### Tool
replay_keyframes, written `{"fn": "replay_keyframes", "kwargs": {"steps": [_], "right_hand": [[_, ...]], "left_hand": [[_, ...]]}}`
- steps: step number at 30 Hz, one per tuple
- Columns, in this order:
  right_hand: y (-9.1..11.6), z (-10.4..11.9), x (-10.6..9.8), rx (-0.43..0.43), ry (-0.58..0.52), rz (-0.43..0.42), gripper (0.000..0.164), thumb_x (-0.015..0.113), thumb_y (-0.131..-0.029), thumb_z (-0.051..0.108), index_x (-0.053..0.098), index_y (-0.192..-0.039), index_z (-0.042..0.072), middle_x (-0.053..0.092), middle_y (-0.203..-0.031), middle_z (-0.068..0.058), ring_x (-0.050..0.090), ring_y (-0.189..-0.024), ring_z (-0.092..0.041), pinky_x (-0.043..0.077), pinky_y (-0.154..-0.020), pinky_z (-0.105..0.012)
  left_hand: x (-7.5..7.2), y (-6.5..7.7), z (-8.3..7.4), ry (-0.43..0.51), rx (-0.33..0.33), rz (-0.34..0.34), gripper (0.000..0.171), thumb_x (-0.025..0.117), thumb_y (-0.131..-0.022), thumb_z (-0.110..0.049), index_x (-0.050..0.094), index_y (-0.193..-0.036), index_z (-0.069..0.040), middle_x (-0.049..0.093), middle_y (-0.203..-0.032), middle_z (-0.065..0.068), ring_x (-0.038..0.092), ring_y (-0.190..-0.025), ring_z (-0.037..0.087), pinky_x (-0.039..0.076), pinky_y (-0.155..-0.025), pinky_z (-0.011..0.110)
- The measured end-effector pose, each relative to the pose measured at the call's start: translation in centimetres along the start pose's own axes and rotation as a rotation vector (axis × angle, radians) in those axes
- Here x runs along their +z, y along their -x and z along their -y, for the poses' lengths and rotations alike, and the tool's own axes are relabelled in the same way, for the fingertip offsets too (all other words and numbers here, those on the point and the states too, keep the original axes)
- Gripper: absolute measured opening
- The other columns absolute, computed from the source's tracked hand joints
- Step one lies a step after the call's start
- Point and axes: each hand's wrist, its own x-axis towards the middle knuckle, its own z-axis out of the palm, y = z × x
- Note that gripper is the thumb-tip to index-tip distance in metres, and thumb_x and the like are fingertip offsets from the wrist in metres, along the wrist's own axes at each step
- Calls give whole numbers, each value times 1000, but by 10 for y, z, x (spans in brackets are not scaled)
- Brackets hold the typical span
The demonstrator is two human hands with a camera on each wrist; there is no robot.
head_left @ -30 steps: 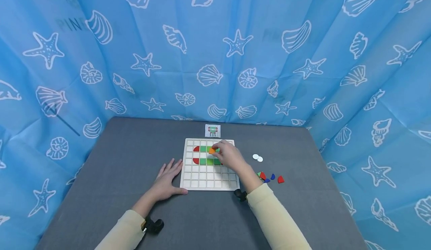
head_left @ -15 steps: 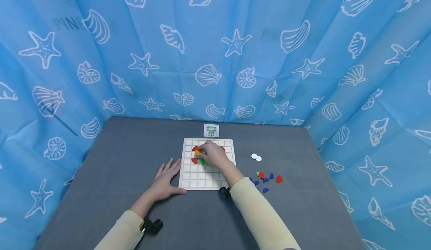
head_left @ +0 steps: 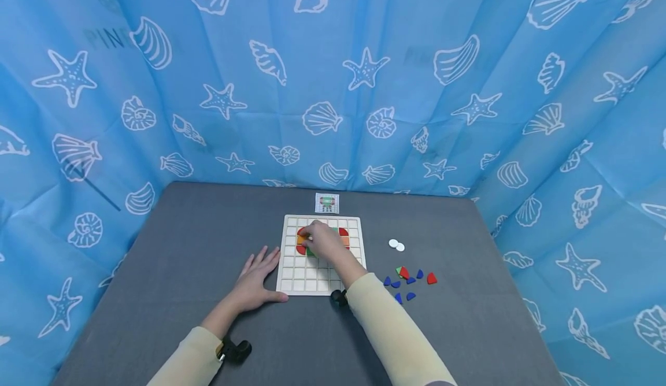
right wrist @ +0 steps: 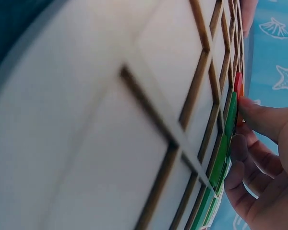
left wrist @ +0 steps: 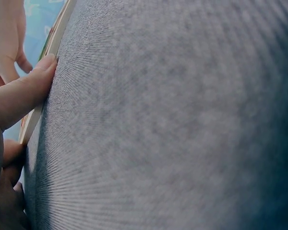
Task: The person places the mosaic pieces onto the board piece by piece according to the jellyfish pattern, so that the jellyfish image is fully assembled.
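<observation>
A white wooden grid board [head_left: 298,274] lies on the grey table, with red quarter-round and green square tiles in its cells. My right hand [head_left: 329,245] reaches over the upper part of the board and pinches an orange tile [head_left: 300,240] at the left end of the pattern, between two red pieces. In the right wrist view the thumb touches this orange tile [right wrist: 241,116] beside the green tiles [right wrist: 220,160]. My hand hides the middle of the pattern in the head view. My left hand [head_left: 256,282] lies with spread fingers against the board's left edge, thumb at its lower corner.
Several loose blue pieces [head_left: 396,284], a red piece [head_left: 432,278] and a green one lie right of the board. Two white discs [head_left: 396,245] sit farther back. Behind the board lies a small pattern card [head_left: 327,203]. A blue shell-print curtain [head_left: 364,114] surrounds the table.
My right hand has carried the orange tile leftward across the board, to the left end of the pattern. Another orange tile now shows at the right end. My left hand stays at the board's edge.
</observation>
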Motion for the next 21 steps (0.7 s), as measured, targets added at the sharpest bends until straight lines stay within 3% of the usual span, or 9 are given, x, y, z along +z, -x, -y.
{"fn": "replay_keyframes", "kwargs": {"steps": [12,21], "right_hand": [[-2,0,4,0,-31,-32,21,70,-97,22,76,-117,18,67,-112,0,65,-103,-17,56,-88,-36],[13,-6,-15,-29,-97,-105,22,71,-96,19,76,-116,12,69,-112,-5,67,-103,-23,56,-86,-41]], "left_hand": [[2,-1,2,-20,5,-7,120,78,-70,-71,24,-161,-14,20,-169,3,4,-158,33,0,-124,58],[-2,2,-3,-22,-7,-4,120,82,-69,-65,25,-161,-13,22,-169,5,5,-158,34,1,-124,57]]}}
